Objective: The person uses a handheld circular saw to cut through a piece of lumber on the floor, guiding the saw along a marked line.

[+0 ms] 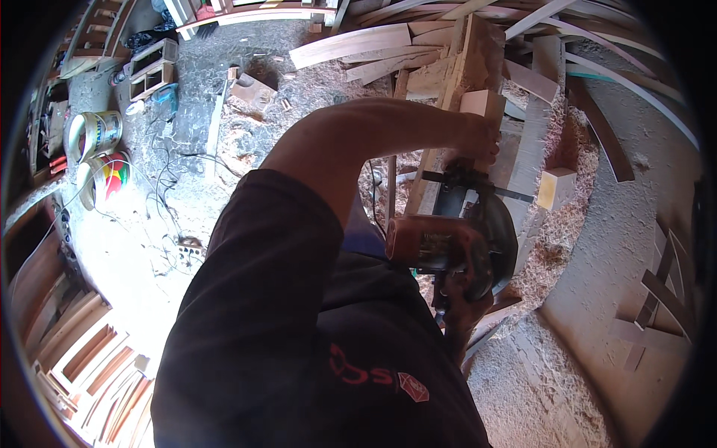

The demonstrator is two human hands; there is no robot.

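My left hand [478, 142] reaches across to a pale wooden block [484, 104] on a long timber piece [470, 37], its fingers curled against the block just beyond the front of a circular saw. The saw [426, 237], with a red-brown motor housing and dark round guard, sits over the timber, a flat black bar crossing its front. My right hand [467, 302] is at the saw's rear handle, closed round it and partly hidden by the tool. A small pale wood block [556, 188] lies right of the saw among shavings.
Curved offcuts [351, 52] are piled beyond the bench. Two buckets [97, 134], cables, a power strip [190, 250] and a pallet [151, 71] are on the floor at left. Stacked boards [89, 351] stand at lower left. A wall [612, 239] with leaning wood strips [657, 295] is at right.
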